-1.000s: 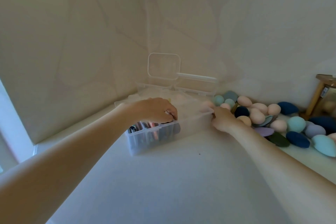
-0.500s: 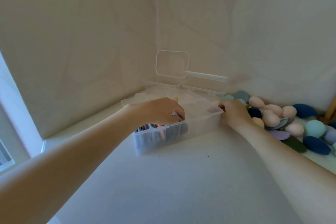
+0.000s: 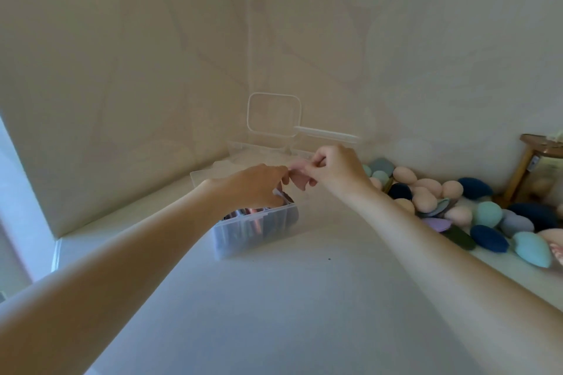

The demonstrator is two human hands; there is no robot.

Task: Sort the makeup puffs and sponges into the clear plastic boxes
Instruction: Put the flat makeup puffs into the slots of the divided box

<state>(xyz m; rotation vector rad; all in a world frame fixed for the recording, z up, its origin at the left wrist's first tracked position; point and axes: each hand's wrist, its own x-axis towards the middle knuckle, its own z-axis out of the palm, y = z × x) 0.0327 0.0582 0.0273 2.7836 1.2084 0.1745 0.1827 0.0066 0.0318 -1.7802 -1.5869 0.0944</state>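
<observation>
Right hand (image 3: pixel 332 172) lifts from sponge pile (image 3: pixel 457 204), meets left hand (image 3: pixel 259 189) at centre frame; both pinch pink puff (image 3: pixel 300 178) over clear box (image 3: pixel 256 230); boxing next.

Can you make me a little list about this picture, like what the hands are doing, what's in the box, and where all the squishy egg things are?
left hand: over the front clear box, fingers touching the pink puff
right hand: pinches the pink puff
front clear box: on the white table, holds dark and pink pieces standing in a row
other clear boxes: at the back by the wall, open
sponge pile: on the table to the right; pink, teal, dark blue, grey
wooden stand: far right
</observation>
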